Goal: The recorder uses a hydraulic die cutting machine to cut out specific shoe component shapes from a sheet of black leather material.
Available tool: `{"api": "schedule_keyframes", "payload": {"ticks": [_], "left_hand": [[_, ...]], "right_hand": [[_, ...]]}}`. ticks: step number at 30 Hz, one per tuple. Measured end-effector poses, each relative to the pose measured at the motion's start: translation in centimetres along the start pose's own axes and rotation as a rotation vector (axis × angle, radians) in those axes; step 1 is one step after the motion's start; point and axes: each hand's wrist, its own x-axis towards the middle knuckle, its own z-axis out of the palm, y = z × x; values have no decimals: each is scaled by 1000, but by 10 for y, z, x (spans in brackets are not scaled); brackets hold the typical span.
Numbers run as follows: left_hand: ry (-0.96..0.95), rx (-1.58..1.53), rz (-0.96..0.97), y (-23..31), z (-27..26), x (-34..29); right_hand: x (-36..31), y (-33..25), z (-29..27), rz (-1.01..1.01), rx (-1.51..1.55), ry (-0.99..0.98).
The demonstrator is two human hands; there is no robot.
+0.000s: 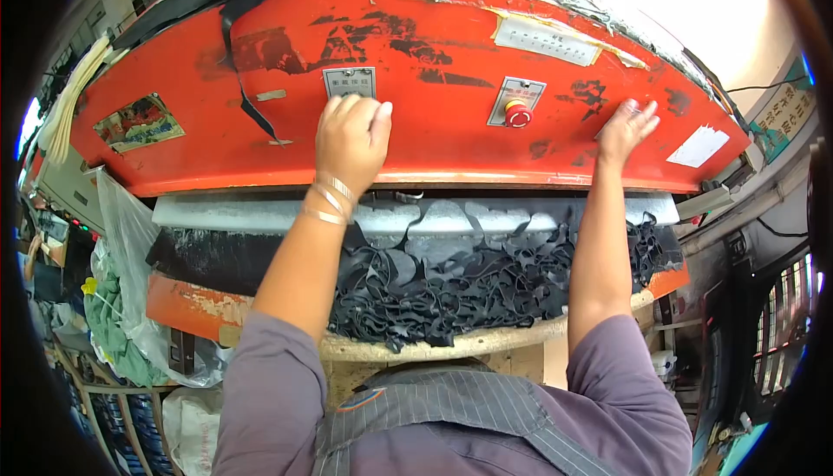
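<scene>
My left hand [354,136] is closed, its fingers curled against the red machine panel [434,151] at a metal button plate [350,80]. It covers the lower part of that plate, and what lies under the fingers is hidden. Farther right, my right hand [626,131] rests on the same panel with its fingers stretched out. The small fitting beneath its palm barely shows. Between the hands sits a red mushroom-shaped push button [518,114] on its own plate, touched by neither. Below my arms lies a heap of black cut scraps [451,285] with curvy outlines.
A pale slab [217,214] runs under the panel's lower edge. The scraps lie on a worn work ledge [416,347]. Clear plastic sheeting [139,250] and green cloth [117,328] hang at left. A black strip [243,85] dangles down the panel. Pipes [746,203] stand at right.
</scene>
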Motion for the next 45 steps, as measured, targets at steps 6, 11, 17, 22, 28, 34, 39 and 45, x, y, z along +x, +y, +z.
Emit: {"api": "schedule_keyframes", "payload": {"ticks": [6,11,17,22,28,34,39,45], "left_hand": [[-493,-35,-257,40,-70,-68],[-942,88,-535,91,-146,-178],[-764,186,-440,115,-166,-236],[-724,163,-467,110,-163,-226],[-1005,-28,-744,75,-161,-179],[-782,90,-435,-9,-58,-128],[-924,168,-369,-53,-30,-160],[-894,-14,-552,-67,-11,-137]], "right_hand": [[-101,-64,-90,-144,73,-316],[-238,-134,-196,-539,22,-1604],[-295,-145,-209,-607,-223,-1528],[-288,-147,-197,-625,-219,-1544],[-224,-160,-117,-582,26,-2060],[-248,-160,114,-999,279,-1252],[-252,-162,190,-1115,34,-1845],[-192,-86,153,-100,-230,-1253]]}}
